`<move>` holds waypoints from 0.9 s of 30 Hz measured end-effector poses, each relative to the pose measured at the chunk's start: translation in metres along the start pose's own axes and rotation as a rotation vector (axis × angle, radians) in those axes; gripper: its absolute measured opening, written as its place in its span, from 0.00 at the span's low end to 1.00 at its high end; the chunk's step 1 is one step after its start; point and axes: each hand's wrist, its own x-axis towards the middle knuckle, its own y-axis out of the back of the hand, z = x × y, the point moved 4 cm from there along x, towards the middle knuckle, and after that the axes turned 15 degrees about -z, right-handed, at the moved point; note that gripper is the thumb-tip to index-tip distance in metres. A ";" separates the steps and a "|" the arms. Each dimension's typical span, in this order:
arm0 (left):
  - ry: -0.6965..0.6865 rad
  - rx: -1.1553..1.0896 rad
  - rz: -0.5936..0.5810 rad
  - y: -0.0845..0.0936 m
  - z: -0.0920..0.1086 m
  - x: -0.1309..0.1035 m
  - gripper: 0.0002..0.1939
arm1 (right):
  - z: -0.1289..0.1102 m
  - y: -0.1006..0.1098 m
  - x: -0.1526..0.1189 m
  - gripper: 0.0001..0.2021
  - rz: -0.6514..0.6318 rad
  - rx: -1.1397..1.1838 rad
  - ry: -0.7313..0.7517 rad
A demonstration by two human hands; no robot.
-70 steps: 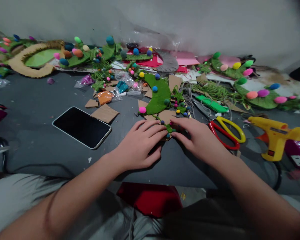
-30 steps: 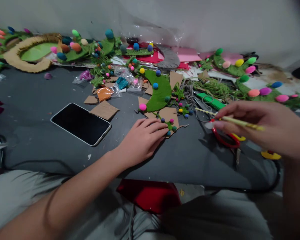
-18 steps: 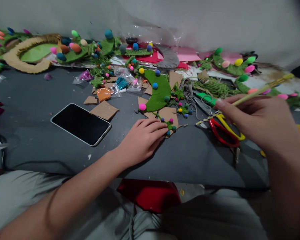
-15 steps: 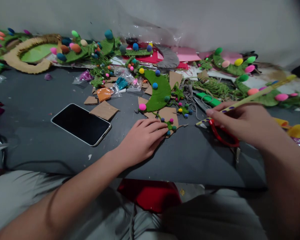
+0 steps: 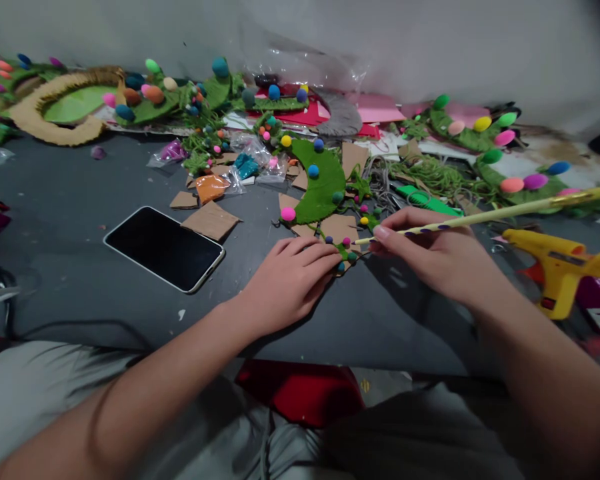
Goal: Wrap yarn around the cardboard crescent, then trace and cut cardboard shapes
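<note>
Bent over the cardboard, my left hand (image 5: 293, 277) has its fingertips holding down a small green felt star (image 5: 343, 252) with coloured balls at its points; the thumb is hidden. My right hand (image 5: 430, 250) is closed on a pale yellow pencil (image 5: 500, 212) with dark spots. Its tip lies beside the star's pink ball, over the cardboard (image 5: 343, 227); I cannot tell whether it touches. Just beyond both hands lies a green felt crescent (image 5: 323, 187) edged with coloured balls. Another small green star (image 5: 359, 185) sits right of the crescent.
A phone (image 5: 163, 248) lies to the left, a cardboard scrap (image 5: 213, 220) overlapping its edge. At the right is a yellow glue gun (image 5: 555, 263). Green yarn (image 5: 433, 175), small plastic bags and felt crescents line the wall. Scissors with a green part (image 5: 425, 199) lie beyond my right hand.
My right hand has moved left with the pencil, bringing its tip from the bare table to the star. The glue gun now shows more fully. My left hand stays on the star.
</note>
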 end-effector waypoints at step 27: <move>-0.009 0.032 0.008 -0.002 0.000 -0.001 0.18 | 0.017 -0.020 0.017 0.09 -0.005 0.116 -0.040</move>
